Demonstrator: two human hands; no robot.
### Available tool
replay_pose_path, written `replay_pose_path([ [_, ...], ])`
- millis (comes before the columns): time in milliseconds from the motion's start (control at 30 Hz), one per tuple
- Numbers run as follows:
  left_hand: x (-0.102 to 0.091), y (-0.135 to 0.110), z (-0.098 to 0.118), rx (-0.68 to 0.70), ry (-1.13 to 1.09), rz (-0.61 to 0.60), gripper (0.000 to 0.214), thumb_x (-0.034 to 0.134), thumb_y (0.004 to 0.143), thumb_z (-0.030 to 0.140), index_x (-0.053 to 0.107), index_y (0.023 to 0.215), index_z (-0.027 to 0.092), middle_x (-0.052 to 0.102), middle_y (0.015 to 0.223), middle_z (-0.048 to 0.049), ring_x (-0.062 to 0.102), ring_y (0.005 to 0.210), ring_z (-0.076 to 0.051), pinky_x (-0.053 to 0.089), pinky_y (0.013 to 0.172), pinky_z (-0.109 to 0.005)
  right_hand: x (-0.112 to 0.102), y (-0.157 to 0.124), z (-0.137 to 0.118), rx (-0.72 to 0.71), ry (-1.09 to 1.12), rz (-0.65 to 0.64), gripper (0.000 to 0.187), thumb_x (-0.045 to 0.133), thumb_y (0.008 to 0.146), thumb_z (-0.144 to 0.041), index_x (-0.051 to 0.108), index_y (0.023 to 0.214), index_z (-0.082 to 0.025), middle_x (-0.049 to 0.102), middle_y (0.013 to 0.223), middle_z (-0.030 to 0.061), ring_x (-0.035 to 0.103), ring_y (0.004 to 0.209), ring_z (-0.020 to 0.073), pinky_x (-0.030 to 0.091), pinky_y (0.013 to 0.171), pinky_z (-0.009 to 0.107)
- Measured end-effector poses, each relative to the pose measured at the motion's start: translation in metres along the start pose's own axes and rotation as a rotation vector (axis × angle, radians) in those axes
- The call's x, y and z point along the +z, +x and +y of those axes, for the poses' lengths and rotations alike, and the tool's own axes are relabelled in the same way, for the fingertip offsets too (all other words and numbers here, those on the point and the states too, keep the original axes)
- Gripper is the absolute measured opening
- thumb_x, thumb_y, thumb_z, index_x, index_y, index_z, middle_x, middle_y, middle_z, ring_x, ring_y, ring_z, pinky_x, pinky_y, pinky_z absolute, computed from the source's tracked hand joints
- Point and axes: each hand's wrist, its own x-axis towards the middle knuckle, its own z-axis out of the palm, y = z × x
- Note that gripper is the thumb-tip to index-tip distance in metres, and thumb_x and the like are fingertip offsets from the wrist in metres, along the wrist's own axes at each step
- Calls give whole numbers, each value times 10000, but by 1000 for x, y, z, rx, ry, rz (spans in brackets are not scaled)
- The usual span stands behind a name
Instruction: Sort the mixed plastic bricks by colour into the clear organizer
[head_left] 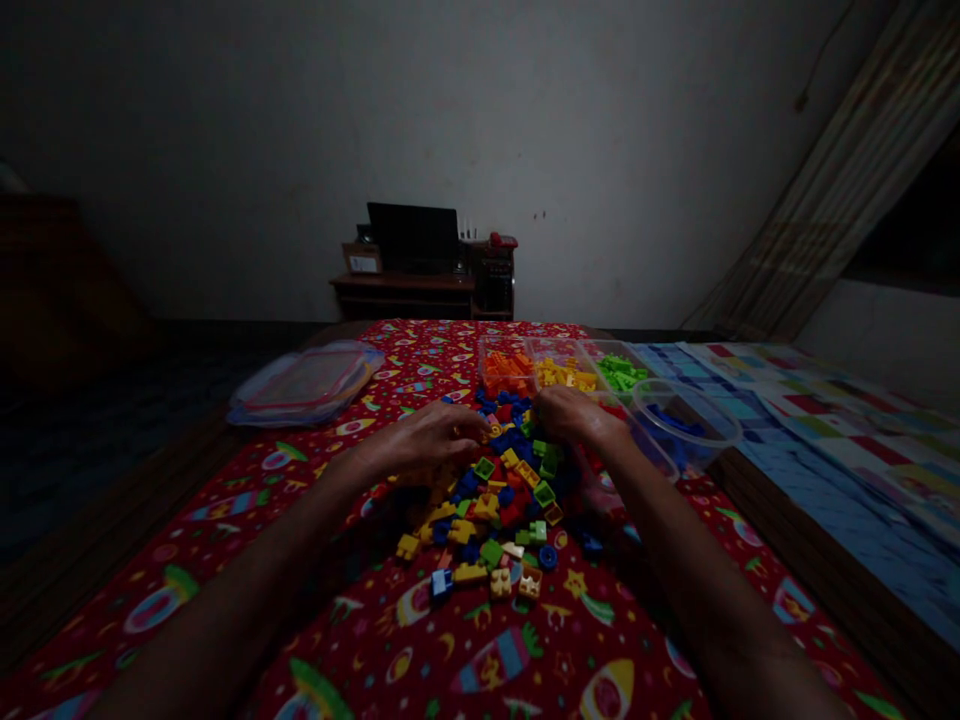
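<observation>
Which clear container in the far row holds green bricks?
The rightmost container; it holds green bricks, whereas the others in that row hold orange bricks and yellow bricks.

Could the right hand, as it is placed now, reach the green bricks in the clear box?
Probably yes. The right hand is close by, and the clear box looks open on top, so the green bricks seem free from above.

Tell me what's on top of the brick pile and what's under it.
Yellow, green, blue and red bricks top the pile; anything buried deeper, and the red cloth directly beneath, is covered.
</observation>
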Motion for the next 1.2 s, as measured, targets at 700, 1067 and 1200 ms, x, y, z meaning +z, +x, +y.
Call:
replay_pose_path([
  [700, 14, 10, -10, -66, 79, 282, 246, 591, 807, 381, 677, 918, 179, 667, 939, -53, 599, 899, -199, 453, 800, -286, -37, -27, -19, -180, 107, -62, 169, 581, 781, -159, 679, 918, -158, 666, 860, 83, 567, 733, 159, 349, 576, 231],
  [1067, 24, 15, -2, -240, -391, 243, 503, 466, 791, 592, 642, 662, 139, 585, 574, 3, 519, 534, -126, 371, 482, -208, -12, -6, -26, -409, 307, 242, 181, 537, 883, -239, 641, 1018, -178, 649, 831, 39, 517, 682, 103, 311, 611, 216],
  [1200, 20, 13, 0, -226, -317, 301, 503, 431, 848, 564, 661, 707, 140, 618, 610, -6, 575, 605, -155, 419, 527, -227, -15, -5, -15, -329, 278, 271, 177, 526, 883, -252, 672, 930, -163, 628, 743, 29, 464, 616, 88, 281, 575, 216],
])
